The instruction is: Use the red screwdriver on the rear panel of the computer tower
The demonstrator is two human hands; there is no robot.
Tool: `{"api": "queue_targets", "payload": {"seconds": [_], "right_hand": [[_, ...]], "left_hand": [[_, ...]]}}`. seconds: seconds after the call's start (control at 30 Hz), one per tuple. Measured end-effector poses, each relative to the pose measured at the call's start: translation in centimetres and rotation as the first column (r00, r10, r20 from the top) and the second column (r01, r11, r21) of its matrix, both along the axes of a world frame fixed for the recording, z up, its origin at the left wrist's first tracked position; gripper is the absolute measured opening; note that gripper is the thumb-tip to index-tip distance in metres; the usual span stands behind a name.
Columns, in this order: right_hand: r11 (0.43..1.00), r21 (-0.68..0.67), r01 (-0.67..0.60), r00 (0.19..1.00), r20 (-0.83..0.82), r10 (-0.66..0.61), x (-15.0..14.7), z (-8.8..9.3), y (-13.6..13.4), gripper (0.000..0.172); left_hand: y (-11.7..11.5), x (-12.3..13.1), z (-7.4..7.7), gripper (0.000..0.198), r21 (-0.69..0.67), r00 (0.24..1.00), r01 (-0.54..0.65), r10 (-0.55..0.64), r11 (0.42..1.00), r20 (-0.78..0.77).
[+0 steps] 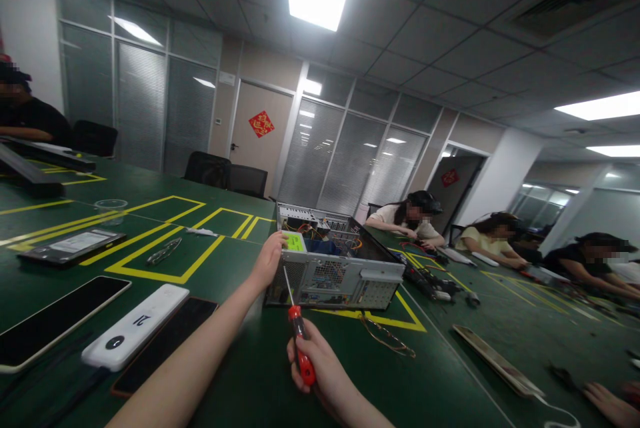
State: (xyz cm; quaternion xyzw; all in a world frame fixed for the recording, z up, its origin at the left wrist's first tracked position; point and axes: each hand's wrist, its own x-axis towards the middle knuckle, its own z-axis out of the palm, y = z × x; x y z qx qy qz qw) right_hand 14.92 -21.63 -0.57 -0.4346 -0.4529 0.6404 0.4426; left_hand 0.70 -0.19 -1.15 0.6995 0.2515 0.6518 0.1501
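An opened desktop computer case [383, 289] lies on its side, its rear panel facing me and wires and boards showing inside. At its near left corner, my left hand [271, 259] is closed on the case edge, beside a part with a bright green label [295, 242]; some of its fingertips are hidden. Closer to me, my right hand [323, 360] is wrapped round the red and black handle of a screwdriver [301, 341]. The thin shaft points up and away toward the vented left end of the rear panel. Whether the tip touches the panel, I cannot tell.
Left on the green table [240, 348] are a hard drive [75, 246], phones, a white power bank [137, 328] and a clear cup [111, 210]. Loose cables [385, 338] lie before the case. Another phone [495, 359] is at right. Several people sit around.
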Motion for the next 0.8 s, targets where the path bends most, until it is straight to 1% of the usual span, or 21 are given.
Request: {"api": "queue_targets", "payload": {"seconds": [0.2, 0.33, 0.57, 0.63, 0.7, 0.8], "right_hand": [[0.999, 0.034, 0.007, 1.0, -0.015, -0.006, 0.1, -0.6, 0.1, 0.068], [0.999, 0.034, 0.015, 1.0, -0.011, -0.014, 0.1, -0.8, 0.2, 0.069], [1.0, 0.017, 0.015, 1.0, -0.008, -0.015, -0.1, -0.1, 0.3, 0.071], [1.0, 0.005, 0.031, 0.999, -0.027, -0.031, -0.4, 0.3, 0.2, 0.066], [0.999, -0.013, 0.048, 0.997, -0.059, -0.049, -0.6, 0.8, 0.0, 0.057], [0.996, -0.078, 0.044, 0.989, -0.137, -0.054, -0.8, 1.9, -0.2, 0.046]], "left_hand": [[0.4, 0.2, -0.3, 0.049, 0.013, 0.999, -0.016, 0.016, 1.0, 0.03], [0.4, 0.1, -0.3, 0.048, 0.004, 1.0, -0.014, 0.014, 1.0, 0.008], [0.1, 0.0, -0.1, 0.048, -0.016, 1.0, -0.006, 0.006, 1.0, -0.001], [0.1, -0.1, -0.1, 0.049, -0.022, 1.0, -0.006, 0.006, 1.0, -0.01], [0.1, -0.1, 0.0, 0.049, -0.023, 1.0, -0.008, 0.007, 1.0, -0.011], [0.0, 0.0, 0.0, 0.049, -0.016, 1.0, -0.006, 0.006, 1.0, -0.004]]}}
